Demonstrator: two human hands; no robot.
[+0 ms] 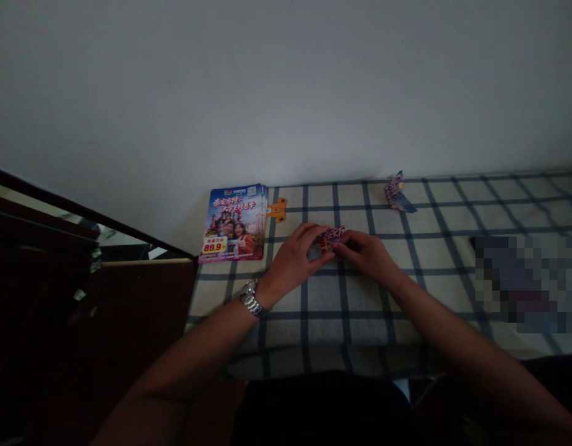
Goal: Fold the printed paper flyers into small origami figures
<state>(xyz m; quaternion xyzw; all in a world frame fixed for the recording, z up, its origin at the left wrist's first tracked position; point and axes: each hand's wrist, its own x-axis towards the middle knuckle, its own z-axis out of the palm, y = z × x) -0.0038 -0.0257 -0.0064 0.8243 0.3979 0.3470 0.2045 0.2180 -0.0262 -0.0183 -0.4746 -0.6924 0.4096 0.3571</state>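
Between my hands is a small folded paper (333, 235), printed in red, white and blue like the flyers nearby. My left hand (298, 253) grips its left side, thumb below and fingers above. With a pinch of thumb and forefinger, my right hand (364, 254) holds its right side. The fingers hide part of the paper. A stack of printed flyers (234, 223) lies to the left of my hands. Farther back on the right stands a folded paper piece (397, 193) in similar colours.
A checked cloth (286, 334) covers the surface, which meets a pale wall (286, 93) at the back. An orange bear figure (277, 210) shows beside the flyers. A blurred-out object (522, 282) lies at right. Dark furniture (142, 310) stands at left.
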